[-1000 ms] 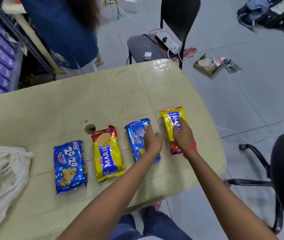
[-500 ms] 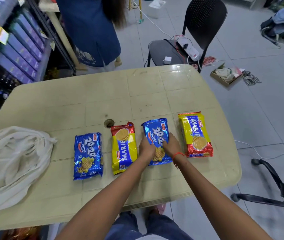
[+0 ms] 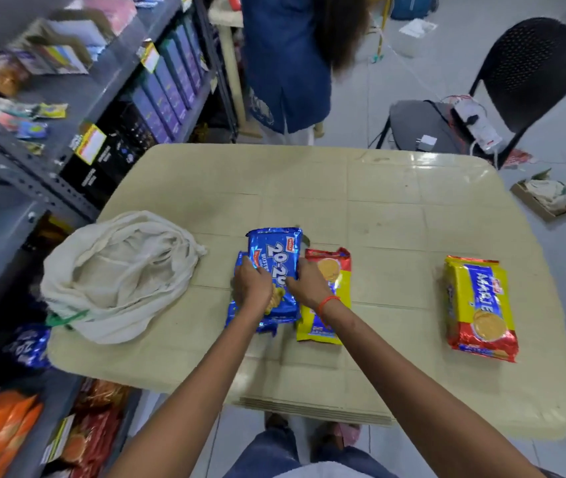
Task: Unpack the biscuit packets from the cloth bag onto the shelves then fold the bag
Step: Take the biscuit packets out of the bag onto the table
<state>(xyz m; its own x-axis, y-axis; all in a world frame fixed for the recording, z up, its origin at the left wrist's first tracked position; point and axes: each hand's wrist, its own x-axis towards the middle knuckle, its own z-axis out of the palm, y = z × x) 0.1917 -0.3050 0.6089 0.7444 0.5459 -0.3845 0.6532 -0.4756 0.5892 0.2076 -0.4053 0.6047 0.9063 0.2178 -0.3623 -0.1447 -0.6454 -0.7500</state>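
Note:
My left hand [image 3: 252,288] and my right hand [image 3: 305,286] both grip a blue 20-20 biscuit packet [image 3: 276,257], one on each long side. It lies on top of a second blue packet [image 3: 236,313], which shows only at its lower left edge. A yellow Marie packet [image 3: 335,270] lies just right of them, partly under my right wrist. Another yellow Marie packet [image 3: 479,308] lies apart at the table's right. The crumpled white cloth bag [image 3: 119,270] rests on the table's left end.
The beige plastic table [image 3: 360,208] stands beside grey metal shelves [image 3: 50,181] on the left, stocked with purple boxes and snack packs. A person in a blue top [image 3: 285,63] stands beyond the table. A black chair [image 3: 502,98] holds a power strip.
Both hands carried the blue packet leftward onto the other blue packet. The view has swung left, so the shelves now show and the Marie packets sit further right.

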